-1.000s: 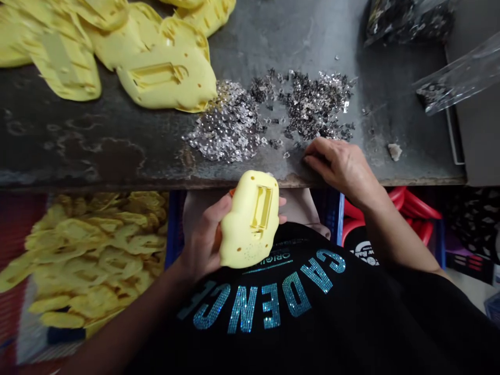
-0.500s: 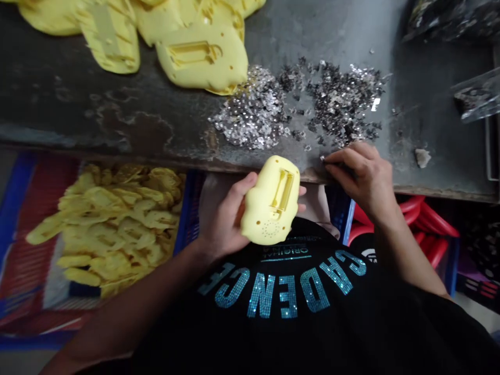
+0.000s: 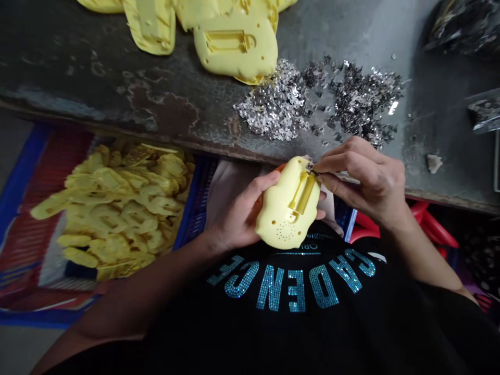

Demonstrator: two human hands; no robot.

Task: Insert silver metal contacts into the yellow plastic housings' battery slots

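Observation:
My left hand [image 3: 244, 208] is wrapped round a yellow plastic shell [image 3: 287, 219], its outer face up, showing a long battery compartment, screw holes and a ring of small holes. My right hand [image 3: 367, 177] pinches a small metal battery contact [image 3: 310, 167] at the upper end of that compartment. Just beyond, on the metal table, lie a pile of shiny contacts [image 3: 275, 107] and a darker pile of contacts [image 3: 363, 101]. Whether the contact sits inside its slot, I cannot tell.
More yellow shells [image 3: 236, 44] are heaped on the table [image 3: 97, 99] at the back. A blue and red crate [image 3: 37, 192] of yellow parts [image 3: 128, 208] stands below on the left. Red parts [image 3: 429, 224] lie at lower right. Plastic bags [image 3: 484, 112] rest on the right.
My right hand has moved from the table edge near the contacts to the yellow shell, bringing a metal contact to its compartment. The view has shifted, and my left hand still holds the shell.

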